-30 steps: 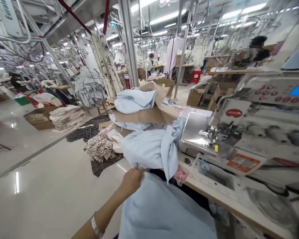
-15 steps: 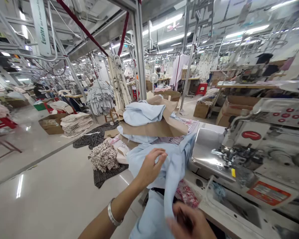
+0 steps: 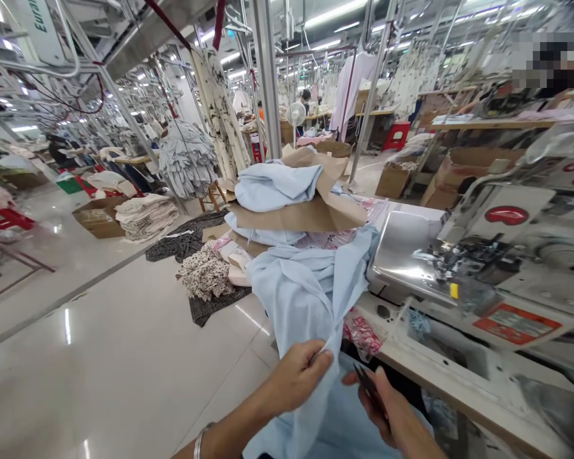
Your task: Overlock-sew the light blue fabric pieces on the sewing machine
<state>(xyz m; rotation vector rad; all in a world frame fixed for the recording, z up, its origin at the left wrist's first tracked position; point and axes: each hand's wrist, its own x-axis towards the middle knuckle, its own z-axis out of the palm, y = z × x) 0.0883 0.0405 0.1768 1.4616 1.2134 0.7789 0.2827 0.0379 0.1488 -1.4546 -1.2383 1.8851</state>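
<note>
While the left hand pinches a fold of the light blue garment, the right hand has now come up just beside it, narrowly closed on small black thread snips. Their tips are near the cloth, and the garment falls from the left hand, in front of the overlock sewing machine.

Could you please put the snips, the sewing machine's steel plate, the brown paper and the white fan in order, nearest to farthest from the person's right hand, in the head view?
1. Black snips, held in the right hand itself.
2. Steel plate of the sewing machine, ahead to the right.
3. Brown paper, on the stack ahead.
4. White standing fan, far off beyond the stack.
</note>
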